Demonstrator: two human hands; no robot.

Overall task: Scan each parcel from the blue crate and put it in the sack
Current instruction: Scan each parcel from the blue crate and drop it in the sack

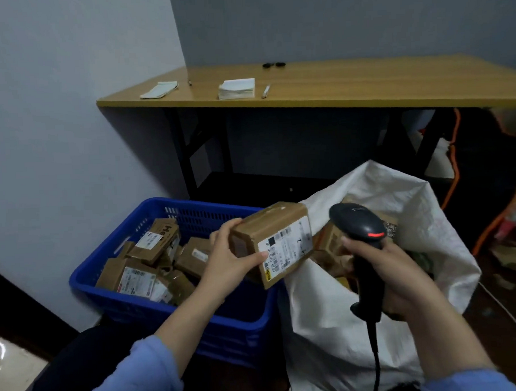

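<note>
Parcel (pixel 275 242) clamped in left hand (pixel 227 264) grip over crate (pixel 137 302) edge; right hand (pixel 399 275) clasps scanner (pixel 358 220) alongside.

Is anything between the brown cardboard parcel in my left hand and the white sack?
The black handheld scanner, gripped by the right hand, hangs over the mouth of the white sack, beside the brown cardboard parcel.

Crate (pixel 155 306) was blue, slotted wall. Parcel (pixel 277 224) was brown, its label (pixel 283 253) white with black print. Scanner (pixel 358 220) was black with red strip (pixel 376 234). Sack (pixel 321 325) was white. Table top (pixel 364 84) was yellow-brown.
</note>
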